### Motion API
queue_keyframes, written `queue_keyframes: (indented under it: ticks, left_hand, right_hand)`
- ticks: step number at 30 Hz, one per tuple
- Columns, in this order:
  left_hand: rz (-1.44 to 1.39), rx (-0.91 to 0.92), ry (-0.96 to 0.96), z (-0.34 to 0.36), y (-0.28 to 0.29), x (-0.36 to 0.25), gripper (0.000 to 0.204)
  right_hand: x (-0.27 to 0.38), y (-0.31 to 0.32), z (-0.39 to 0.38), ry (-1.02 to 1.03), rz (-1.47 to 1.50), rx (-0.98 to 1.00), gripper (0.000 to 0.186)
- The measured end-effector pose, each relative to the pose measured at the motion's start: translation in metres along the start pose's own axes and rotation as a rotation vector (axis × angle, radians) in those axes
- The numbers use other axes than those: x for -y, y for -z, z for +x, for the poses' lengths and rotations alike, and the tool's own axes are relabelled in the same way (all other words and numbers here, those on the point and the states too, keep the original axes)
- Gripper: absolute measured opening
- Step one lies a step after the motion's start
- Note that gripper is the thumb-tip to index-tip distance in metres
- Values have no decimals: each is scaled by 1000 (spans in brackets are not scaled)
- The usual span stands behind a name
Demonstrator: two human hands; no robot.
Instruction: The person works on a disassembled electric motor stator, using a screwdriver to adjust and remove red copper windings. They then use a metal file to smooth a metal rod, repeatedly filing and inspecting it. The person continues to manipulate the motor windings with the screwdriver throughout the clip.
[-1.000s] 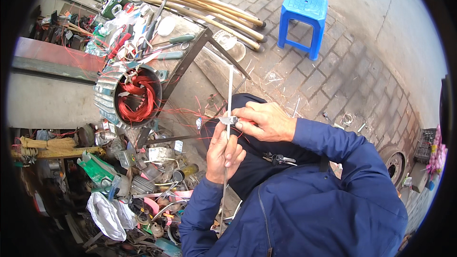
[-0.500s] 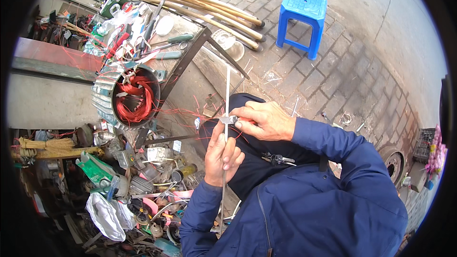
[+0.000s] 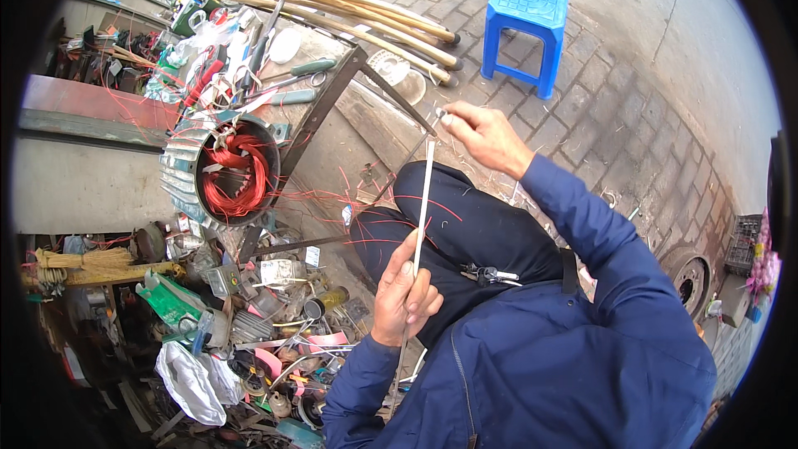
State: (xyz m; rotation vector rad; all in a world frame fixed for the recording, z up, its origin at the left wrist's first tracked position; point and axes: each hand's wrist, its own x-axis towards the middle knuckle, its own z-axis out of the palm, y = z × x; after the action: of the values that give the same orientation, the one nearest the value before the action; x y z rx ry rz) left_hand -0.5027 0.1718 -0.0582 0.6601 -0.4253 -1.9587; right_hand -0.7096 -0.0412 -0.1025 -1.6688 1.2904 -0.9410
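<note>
My left hand (image 3: 404,303) is closed around a long, thin white strip (image 3: 426,191), which rises above my fingers toward the bench; a thinner grey length hangs below the hand. Beyond the strip's top end, my right hand (image 3: 486,138) pinches a small grey metallic piece (image 3: 440,114) whose kind I cannot make out. It is apart from the strip. To the left, a ribbed motor housing (image 3: 177,168) lies with its round opening toward me, packed with red wire windings (image 3: 241,168). Loose red wires (image 3: 328,197) trail from it onto my dark trousers.
A blue plastic stool (image 3: 529,4) stands on the brick paving at the far right. Wooden poles (image 3: 341,12) lie beyond the bench. Screwdrivers (image 3: 295,97) and scissors rest on the bench top. Metal scrap and jars (image 3: 274,270) crowd the lower left. A dark metal bar (image 3: 320,120) edges the bench.
My right hand has moved up and away from the strip, past its top end, with the small piece. My left hand has shifted slightly right and down, keeping hold of the strip.
</note>
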Motion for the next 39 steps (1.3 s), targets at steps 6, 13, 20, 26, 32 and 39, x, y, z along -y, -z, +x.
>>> queue_keyframes:
  ticks: [6, 13, 20, 26, 32, 39]
  left_hand:
    - [23, -87, -10, 9, 10, 1, 50]
    - [26, -94, -65, 34, 1, -9, 50]
    - [-142, -56, -80, 59, 3, -19, 46]
    - [-180, -54, -86, 64, -1, -22, 48]
    - [-190, -44, -105, 57, -4, -20, 49]
    - [-173, -122, -59, 45, -8, -14, 49]
  right_hand:
    - [-9, -13, -6, -105, 574, 266, 33]
    - [35, -24, -19, -284, 738, 393, 25]
    - [26, -24, -41, 101, 113, 215, 48]
    - [20, -23, -66, 456, -41, 266, 31]
    - [13, -27, -64, 455, -171, 238, 31]
    - [19, -10, -32, 284, -122, 84, 37]
